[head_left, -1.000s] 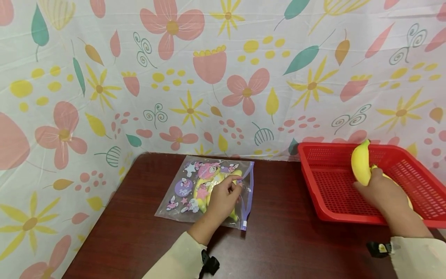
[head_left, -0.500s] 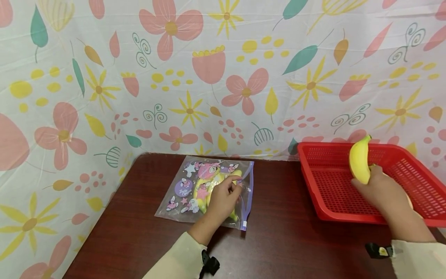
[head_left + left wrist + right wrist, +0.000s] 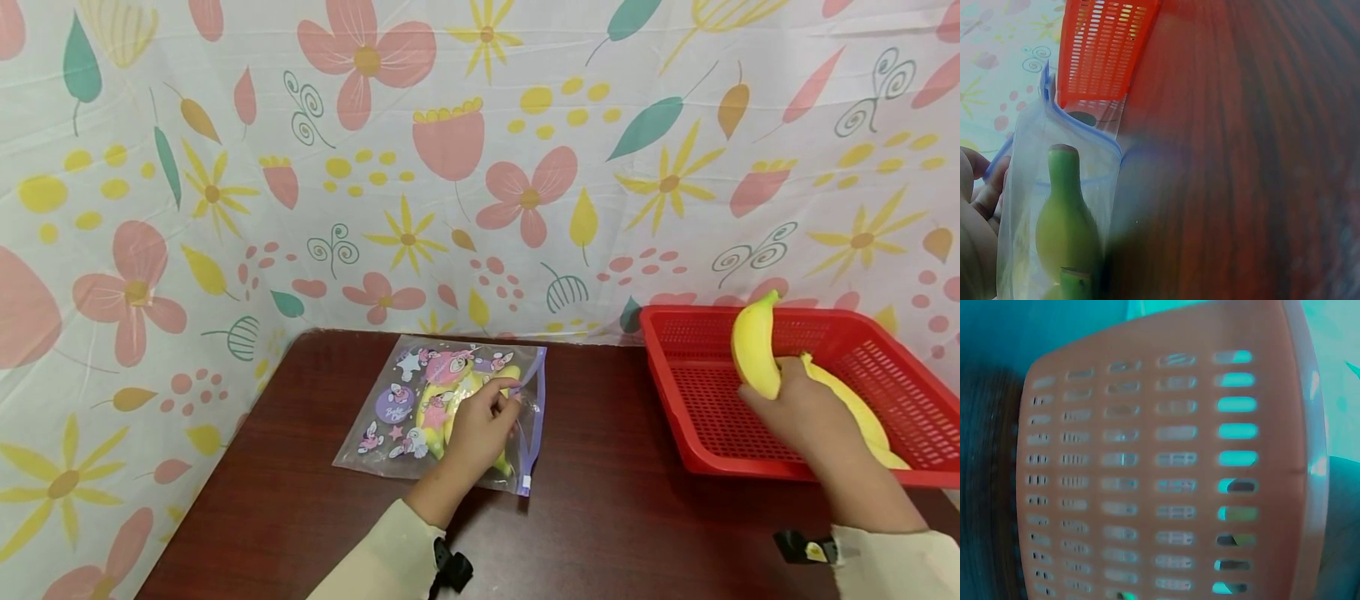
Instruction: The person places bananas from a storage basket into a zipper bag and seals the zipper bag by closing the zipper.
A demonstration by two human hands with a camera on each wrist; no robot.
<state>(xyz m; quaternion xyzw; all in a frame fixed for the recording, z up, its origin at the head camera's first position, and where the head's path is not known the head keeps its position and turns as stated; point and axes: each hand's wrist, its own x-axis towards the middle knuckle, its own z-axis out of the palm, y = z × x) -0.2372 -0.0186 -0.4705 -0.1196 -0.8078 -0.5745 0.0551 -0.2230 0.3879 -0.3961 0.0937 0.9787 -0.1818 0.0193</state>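
A clear zip bag with pink and purple cartoon prints and a purple zip lies on the table, bananas inside it. My left hand pinches its upper layer near the open zip end. In the left wrist view, the fingers hold the lifted bag edge, and a banana with a green stem end shows inside. Over the red basket, my right hand grips a yellow banana with its green tip upward. More bananas lie in the basket, partly hidden by that hand and forearm.
A dark wooden table carries the bag at the left and the basket at the right. Behind and to the left hangs a flower-printed cloth. The basket's slotted wall fills most of the right wrist view.
My right hand has lifted the banana slightly and moved it left within the basket area, uncovering more of the bananas behind. The left hand and the bag have stayed in place.
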